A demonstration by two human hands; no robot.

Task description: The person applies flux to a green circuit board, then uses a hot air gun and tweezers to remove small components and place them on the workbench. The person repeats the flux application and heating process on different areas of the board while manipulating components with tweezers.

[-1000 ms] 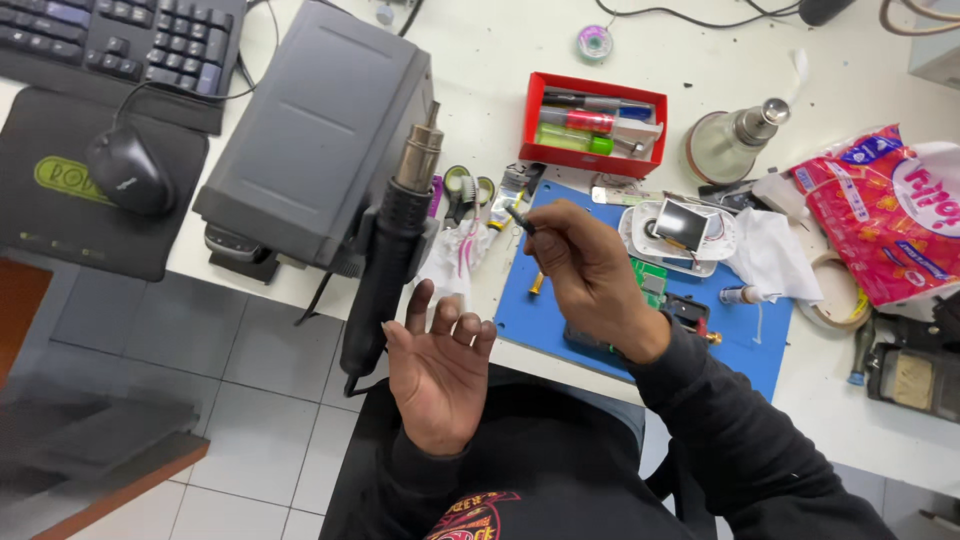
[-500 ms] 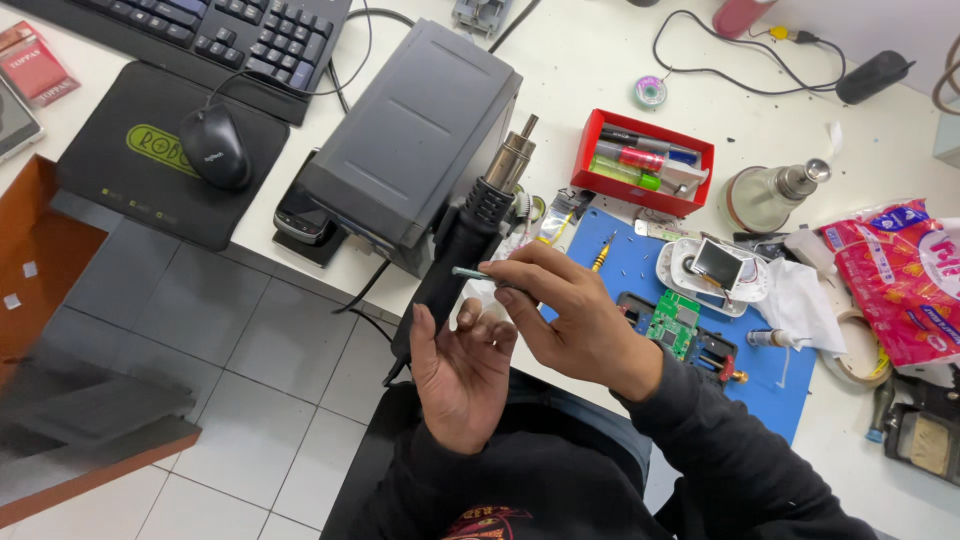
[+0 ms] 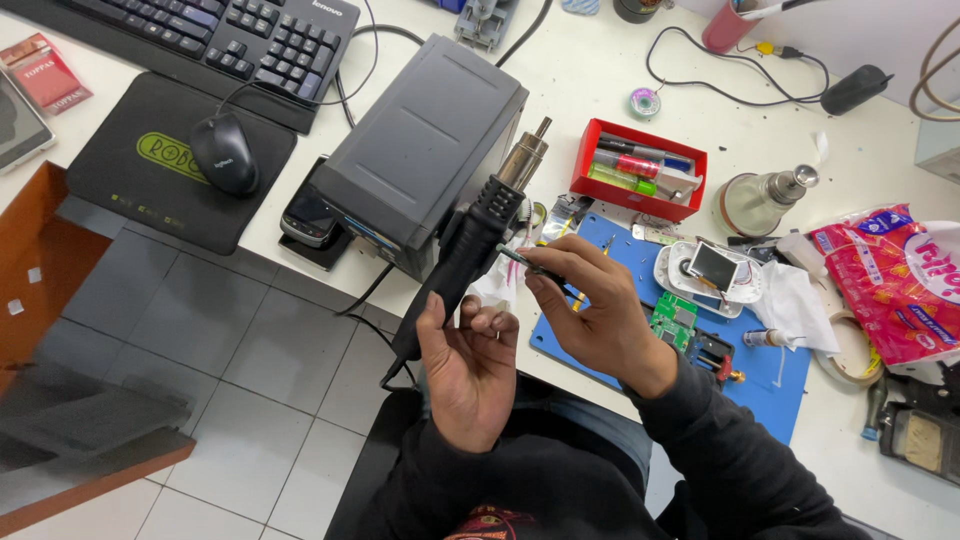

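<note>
1. The left hand [image 3: 470, 365], low in the centre of the frame, is turned palm up with its fingers curled around a small white wad [image 3: 494, 290], seemingly tissue or cloth, pinched at the fingertips.
2. The right hand [image 3: 590, 315] sits just right of the left, closed in a fine pinch on thin tweezers [image 3: 530, 263].
3. The tweezers' long axis runs from lower right to upper left, and the tip reaches over the wad, very near or touching it; which one cannot be told.
4. The wad lies to the left of the right hand and just above the left palm, so both hands meet at that one spot, near the table edge.
5. A black hot-air wand [image 3: 475, 240] with a metal nozzle slants from lower left to upper right just behind the left fingers, close beside the wad.
6. Above and left of the wand stands a dark grey station box [image 3: 420, 140].
7. To the right lies a blue mat [image 3: 770, 385], holding a green circuit board [image 3: 672, 320] and a white device with a small screen [image 3: 712, 270].
8. A red tray [image 3: 637, 165] of tubes and pens sits above the mat.
9. In the upper left of the frame are a keyboard [image 3: 240, 30] and a mouse [image 3: 224, 152] on a black pad.
</note>
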